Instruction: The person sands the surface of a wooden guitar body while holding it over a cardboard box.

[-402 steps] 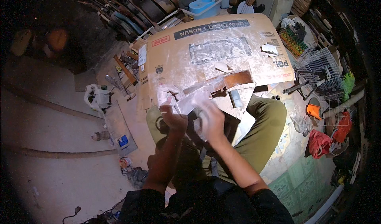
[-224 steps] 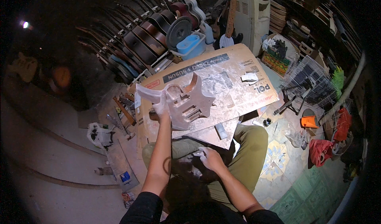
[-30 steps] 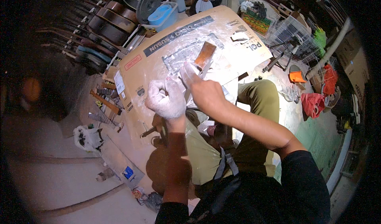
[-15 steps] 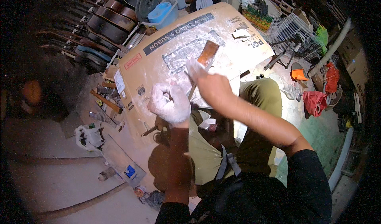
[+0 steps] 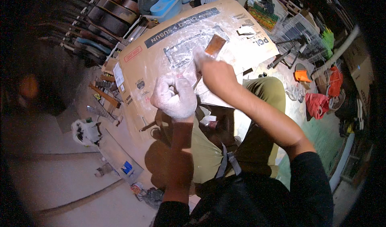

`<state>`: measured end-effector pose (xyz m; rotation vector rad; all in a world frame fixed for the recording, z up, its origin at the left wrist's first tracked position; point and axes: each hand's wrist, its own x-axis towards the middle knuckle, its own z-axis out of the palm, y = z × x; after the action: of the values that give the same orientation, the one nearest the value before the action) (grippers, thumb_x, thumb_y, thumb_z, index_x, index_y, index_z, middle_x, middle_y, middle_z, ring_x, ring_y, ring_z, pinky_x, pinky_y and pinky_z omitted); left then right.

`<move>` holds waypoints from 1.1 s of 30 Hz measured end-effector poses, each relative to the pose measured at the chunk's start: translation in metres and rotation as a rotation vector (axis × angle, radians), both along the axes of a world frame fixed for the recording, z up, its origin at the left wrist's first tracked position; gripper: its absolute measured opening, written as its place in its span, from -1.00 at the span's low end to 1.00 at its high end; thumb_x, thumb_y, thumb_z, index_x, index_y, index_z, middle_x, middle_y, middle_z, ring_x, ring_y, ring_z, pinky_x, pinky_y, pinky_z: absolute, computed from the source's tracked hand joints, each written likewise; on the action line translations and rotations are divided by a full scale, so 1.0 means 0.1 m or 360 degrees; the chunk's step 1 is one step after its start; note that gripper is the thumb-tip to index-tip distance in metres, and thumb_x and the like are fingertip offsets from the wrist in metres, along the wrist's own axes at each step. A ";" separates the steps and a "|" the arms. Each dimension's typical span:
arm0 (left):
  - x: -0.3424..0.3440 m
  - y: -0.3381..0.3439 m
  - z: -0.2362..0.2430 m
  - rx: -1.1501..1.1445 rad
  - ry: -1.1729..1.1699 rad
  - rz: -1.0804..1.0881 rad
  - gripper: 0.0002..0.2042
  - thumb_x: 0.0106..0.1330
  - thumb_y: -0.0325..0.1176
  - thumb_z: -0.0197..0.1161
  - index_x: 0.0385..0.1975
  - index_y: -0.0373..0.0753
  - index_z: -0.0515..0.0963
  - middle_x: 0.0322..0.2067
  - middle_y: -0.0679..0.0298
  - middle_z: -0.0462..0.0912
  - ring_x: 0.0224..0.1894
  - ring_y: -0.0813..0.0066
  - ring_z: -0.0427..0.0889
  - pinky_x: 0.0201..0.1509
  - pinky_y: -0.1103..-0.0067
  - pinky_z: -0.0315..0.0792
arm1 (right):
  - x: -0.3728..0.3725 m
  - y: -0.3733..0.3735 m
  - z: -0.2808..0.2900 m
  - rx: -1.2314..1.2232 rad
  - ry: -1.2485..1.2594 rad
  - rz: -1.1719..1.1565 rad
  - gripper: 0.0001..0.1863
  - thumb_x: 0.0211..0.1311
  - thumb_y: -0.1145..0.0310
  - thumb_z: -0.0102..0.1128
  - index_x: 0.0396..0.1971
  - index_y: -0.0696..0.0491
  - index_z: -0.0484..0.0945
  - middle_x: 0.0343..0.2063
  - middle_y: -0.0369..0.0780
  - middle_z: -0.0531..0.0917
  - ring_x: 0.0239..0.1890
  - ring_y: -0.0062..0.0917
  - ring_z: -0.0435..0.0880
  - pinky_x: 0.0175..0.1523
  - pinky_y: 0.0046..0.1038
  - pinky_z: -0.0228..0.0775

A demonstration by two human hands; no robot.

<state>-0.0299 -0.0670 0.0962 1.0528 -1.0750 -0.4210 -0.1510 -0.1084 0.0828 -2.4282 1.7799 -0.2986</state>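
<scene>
Here, the left hand (image 5: 175,96) grips a dusty, glossy-brown wooden piece (image 5: 216,46) jutting beyond the right hand (image 5: 212,69), whose blurred grip is unclear.

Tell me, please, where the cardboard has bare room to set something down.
Two dusty patches of the cardboard look bare: the wider between the white label and the left hand, the smaller between the brown piece and the white scrap. It is crowded where the right hand, left hand and brown piece lie close together.
</scene>
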 end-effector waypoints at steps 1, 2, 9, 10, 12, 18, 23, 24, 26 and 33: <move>0.01 0.03 0.04 0.0075 -0.0070 -0.0001 -0.78 0.23 -0.61 0.13 -0.63 -0.27 0.32 -0.58 0.39 0.35 -0.47 0.65 0.31 -0.32 0.63 0.26 | -0.01 -0.10 0.03 0.0119 0.0010 -0.0011 -0.53 0.16 0.46 0.03 0.12 0.21 0.44 -0.23 -0.02 0.67 -0.53 -0.27 0.72 -0.50 -0.22 0.56; 0.00 0.04 0.01 0.0106 -0.0032 -0.0019 -0.79 0.23 -0.61 0.13 -0.62 -0.27 0.33 -0.58 0.39 0.35 -0.47 0.65 0.31 -0.32 0.62 0.26 | 0.00 0.03 0.02 0.0073 0.0155 -0.0031 -0.50 0.16 0.45 0.02 0.15 0.19 0.40 -0.24 -0.02 0.68 -0.52 -0.24 0.72 -0.49 -0.21 0.56; 0.04 0.01 0.04 -0.0010 -0.0069 -0.0050 -0.83 0.20 -0.58 0.13 -0.61 -0.27 0.35 -0.58 0.38 0.37 -0.47 0.68 0.31 -0.39 0.65 0.24 | 0.02 0.03 -0.14 -0.0064 0.0029 0.0016 -0.55 0.16 0.47 0.00 0.11 0.17 0.41 -0.19 -0.03 0.67 -0.50 -0.20 0.72 -0.46 -0.20 0.58; 0.06 0.02 0.01 -0.0011 0.0011 -0.0056 -0.83 0.20 -0.58 0.13 -0.62 -0.27 0.35 -0.58 0.37 0.38 -0.47 0.68 0.31 -0.39 0.65 0.24 | 0.11 0.24 -0.07 -0.0167 0.0018 0.0077 -0.60 0.17 0.47 0.00 0.05 0.17 0.44 -0.21 -0.03 0.68 -0.51 -0.20 0.72 -0.46 -0.22 0.59; 0.09 0.00 0.01 -0.0030 -0.0056 -0.0038 -0.83 0.19 -0.58 0.14 -0.62 -0.28 0.36 -0.58 0.37 0.38 -0.48 0.68 0.30 -0.40 0.65 0.24 | 0.08 0.20 -0.06 -0.0115 0.0005 0.0089 -0.55 0.18 0.48 -0.02 0.11 0.13 0.41 0.01 0.00 0.56 -0.50 -0.20 0.72 -0.46 -0.24 0.59; 0.11 0.01 0.07 0.0026 -0.0114 -0.0017 -0.83 0.18 -0.58 0.15 -0.64 -0.29 0.37 -0.62 0.35 0.38 -0.54 0.66 0.31 -0.45 0.62 0.24 | 0.13 0.27 -0.03 -0.0191 -0.0020 0.0056 -0.70 0.19 0.47 0.00 -0.05 0.12 0.47 -0.19 -0.03 0.66 -0.48 -0.20 0.72 -0.45 -0.20 0.57; 0.06 0.01 0.09 0.0091 -0.0027 -0.0008 -0.82 0.19 -0.57 0.15 -0.63 -0.28 0.37 -0.60 0.38 0.39 -0.50 0.65 0.33 -0.40 0.61 0.28 | 0.12 0.24 -0.02 -0.0209 -0.0024 0.0066 -0.72 0.23 0.44 -0.03 -0.07 0.11 0.49 -0.26 -0.02 0.68 -0.40 -0.19 0.73 -0.37 -0.16 0.59; 0.07 0.01 0.05 0.0082 -0.0089 -0.0009 -0.82 0.19 -0.57 0.15 -0.63 -0.28 0.36 -0.60 0.39 0.38 -0.50 0.66 0.33 -0.40 0.61 0.28 | 0.13 0.27 0.00 -0.0129 0.0000 0.0056 -0.75 0.23 0.43 -0.03 -0.13 0.11 0.52 -0.34 -0.03 0.69 -0.37 -0.20 0.73 -0.36 -0.15 0.59; 0.09 0.01 0.01 0.0106 -0.0188 0.0021 -0.81 0.20 -0.58 0.14 -0.63 -0.27 0.35 -0.60 0.40 0.37 -0.49 0.67 0.32 -0.39 0.61 0.28 | 0.05 0.12 -0.10 -0.0015 -0.0022 -0.0005 -0.77 0.22 0.42 -0.02 -0.20 0.11 0.57 -0.40 -0.04 0.69 -0.33 -0.18 0.73 -0.33 -0.13 0.58; 0.05 -0.01 0.05 0.0057 -0.0216 0.0026 -0.82 0.19 -0.62 0.14 -0.61 -0.28 0.34 -0.58 0.39 0.36 -0.48 0.69 0.30 -0.38 0.65 0.26 | -0.23 -0.09 -0.04 -0.0053 -0.0290 -0.0024 -0.52 0.11 0.52 0.00 0.08 -0.07 0.52 -0.38 0.01 0.68 -0.34 -0.11 0.70 -0.27 -0.09 0.55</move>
<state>-0.0252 -0.0676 0.1008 1.1342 -1.1819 -0.3610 -0.1744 -0.1176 0.0784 -2.3253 1.7292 -0.5365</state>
